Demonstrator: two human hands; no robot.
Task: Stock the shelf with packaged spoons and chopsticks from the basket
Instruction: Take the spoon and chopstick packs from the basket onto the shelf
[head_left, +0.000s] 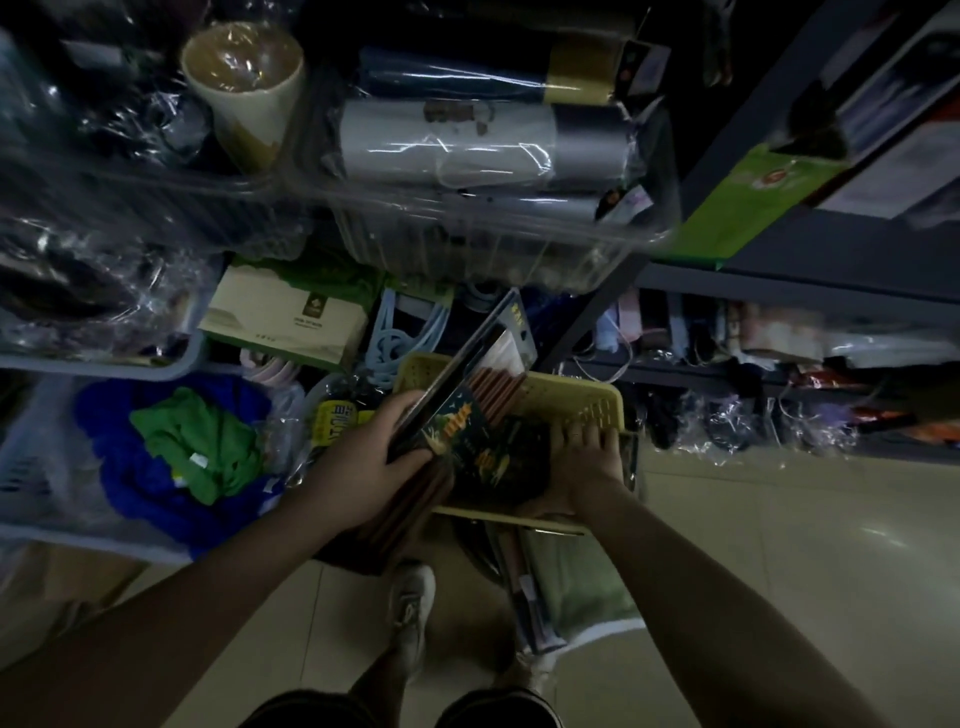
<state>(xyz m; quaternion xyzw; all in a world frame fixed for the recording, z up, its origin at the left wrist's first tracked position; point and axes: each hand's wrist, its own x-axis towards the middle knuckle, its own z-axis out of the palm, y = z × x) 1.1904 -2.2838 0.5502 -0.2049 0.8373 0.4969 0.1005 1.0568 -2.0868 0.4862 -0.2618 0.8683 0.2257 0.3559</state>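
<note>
A yellow perforated basket (582, 397) sits low in front of me, by the shelving. My left hand (363, 467) is shut on a stack of chopstick packs (457, 384), long dark packets with brown sticks showing, tilted up over the basket's left side. My right hand (584, 467) grips the basket's near right rim, fingers curled over the edge. More dark printed packs (509, 457) lie inside the basket between my hands.
Clear bins (493, 228) of wrapped flasks and a cup (244, 88) fill the shelf above. A tan box (285, 317), blue cords (400, 338) and blue-green cloths (197, 447) sit lower left. A dark shelf frame (779, 280) stands right. Tiled floor and my shoes (410, 608) lie below.
</note>
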